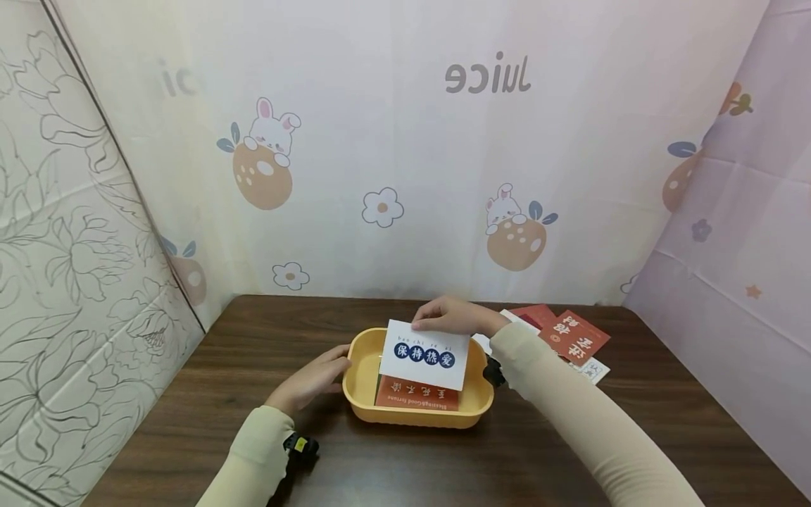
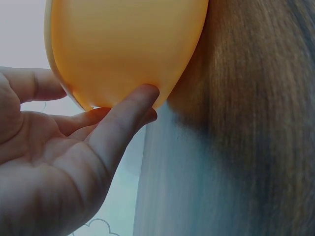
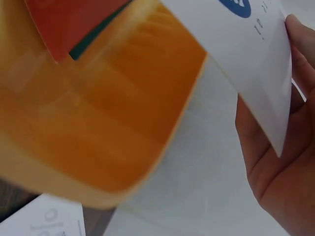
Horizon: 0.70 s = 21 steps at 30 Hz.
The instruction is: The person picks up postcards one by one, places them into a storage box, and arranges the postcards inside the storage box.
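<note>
My left hand (image 1: 317, 377) holds the left end of a yellow plastic basin (image 1: 415, 415); in the left wrist view its thumb lies against the basin's outer wall (image 2: 128, 44). Over the basin my right hand (image 1: 446, 315) pinches the far edge of a white card (image 1: 426, 373) with white characters on blue discs. The card is tilted, and its underside is hidden. Beneath it, inside the basin, lies a red card (image 1: 418, 396) with light lettering, partly covered. A strip of dark green (image 3: 96, 34) shows along the red card's edge in the right wrist view.
To the right of the basin, several red and white cards lie in a loose, overlapping pile, with a red card (image 1: 574, 336) on top. Part of the pile is behind my right forearm. The dark wooden table (image 1: 222, 394) ends at a printed curtain (image 1: 393, 141) at the back.
</note>
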Available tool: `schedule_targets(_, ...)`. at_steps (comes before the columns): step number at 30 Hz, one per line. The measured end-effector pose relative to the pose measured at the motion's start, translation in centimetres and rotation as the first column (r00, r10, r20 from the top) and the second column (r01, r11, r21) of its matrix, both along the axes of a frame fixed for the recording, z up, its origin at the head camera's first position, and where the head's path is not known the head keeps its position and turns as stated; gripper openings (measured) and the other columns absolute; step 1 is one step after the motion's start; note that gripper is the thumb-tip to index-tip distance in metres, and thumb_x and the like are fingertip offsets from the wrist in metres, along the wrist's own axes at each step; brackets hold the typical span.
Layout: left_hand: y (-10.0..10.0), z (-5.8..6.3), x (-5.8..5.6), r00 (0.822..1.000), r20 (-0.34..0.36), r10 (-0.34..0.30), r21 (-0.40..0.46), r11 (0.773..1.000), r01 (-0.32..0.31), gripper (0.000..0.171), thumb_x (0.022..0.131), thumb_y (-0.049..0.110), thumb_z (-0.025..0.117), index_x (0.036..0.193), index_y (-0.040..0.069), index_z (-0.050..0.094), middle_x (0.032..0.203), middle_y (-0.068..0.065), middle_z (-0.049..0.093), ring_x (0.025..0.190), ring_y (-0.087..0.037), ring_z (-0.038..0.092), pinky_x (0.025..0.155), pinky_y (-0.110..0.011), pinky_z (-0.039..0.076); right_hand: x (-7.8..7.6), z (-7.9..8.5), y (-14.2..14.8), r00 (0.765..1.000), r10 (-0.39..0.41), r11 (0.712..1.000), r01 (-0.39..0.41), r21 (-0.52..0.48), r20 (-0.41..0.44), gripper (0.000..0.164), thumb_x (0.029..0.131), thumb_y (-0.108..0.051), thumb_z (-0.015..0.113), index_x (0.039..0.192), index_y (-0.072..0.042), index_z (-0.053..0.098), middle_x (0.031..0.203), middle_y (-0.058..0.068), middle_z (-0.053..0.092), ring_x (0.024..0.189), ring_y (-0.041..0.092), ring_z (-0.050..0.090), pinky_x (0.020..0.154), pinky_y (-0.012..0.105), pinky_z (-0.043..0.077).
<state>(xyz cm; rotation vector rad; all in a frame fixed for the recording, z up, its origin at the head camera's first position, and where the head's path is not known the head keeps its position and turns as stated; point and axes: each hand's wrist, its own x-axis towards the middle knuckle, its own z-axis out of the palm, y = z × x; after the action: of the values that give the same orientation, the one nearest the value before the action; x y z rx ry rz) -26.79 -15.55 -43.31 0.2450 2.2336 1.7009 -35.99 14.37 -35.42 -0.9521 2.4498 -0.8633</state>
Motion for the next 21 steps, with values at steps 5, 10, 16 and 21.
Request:
schedule_targets(5, -0.1, 0.1, 0.1, 1.000, 0.003, -0.006, -0.004, 1.000, 0.006, 0.052, 0.105, 0.020, 0.042, 0.152, 0.000, 0.036, 0.149, -0.023, 0.043, 0.131, -0.037, 0.048, 0.099, -0.054, 0.048, 0.3, -0.8, -0.6, 0.999, 0.009, 0.998, -0.011, 0.057, 0.034, 0.019, 0.101, -0.035, 0.061, 0.103, -0.021, 0.075, 0.090, -0.004, 0.070, 0.071, 0.015, 0.067, 0.066, 0.030, 0.057)
schedule_targets(10, -0.2, 0.4, 0.3, 0.999, -0.002, -0.035, 0.012, 0.999, 0.035, 0.052, 0.105, 0.018, 0.039, 0.153, -0.002, 0.032, 0.151, -0.026, 0.039, 0.132, -0.039, 0.047, 0.099, -0.053, 0.049, 0.3, -1.4, -0.9, 0.999, 0.040, 0.997, -0.042, 0.069, 0.033, 0.019, 0.101, -0.034, 0.061, 0.103, -0.021, 0.075, 0.089, -0.004, 0.070, 0.072, 0.013, 0.064, 0.066, 0.029, 0.055)
schedule_targets(16, -0.2, 0.6, 0.4, 0.999, -0.001, -0.033, 0.026, 0.999, 0.033, 0.052, 0.105, 0.017, 0.039, 0.153, -0.002, 0.031, 0.151, -0.027, 0.038, 0.131, -0.039, 0.048, 0.098, -0.052, 0.050, 0.3, -1.8, -1.6, 0.997, 0.069, 0.993, -0.071, 0.099, 0.018, 0.016, 0.100, -0.036, 0.063, 0.099, -0.026, 0.075, 0.088, -0.007, 0.069, 0.072, 0.011, 0.063, 0.066, 0.028, 0.054)
schedule_targets(21, -0.2, 0.5, 0.3, 0.999, 0.000, -0.038, 0.030, 0.999, 0.038, 0.053, 0.105, 0.017, 0.040, 0.153, -0.002, 0.032, 0.151, -0.027, 0.038, 0.131, -0.039, 0.048, 0.097, -0.052, 0.050, 0.5, -2.2, -2.0, 0.995, 0.061, 0.982, -0.074, 0.172, 0.079, 0.013, 0.099, -0.032, 0.064, 0.102, -0.025, 0.074, 0.091, -0.006, 0.068, 0.081, 0.013, 0.061, 0.075, 0.029, 0.052)
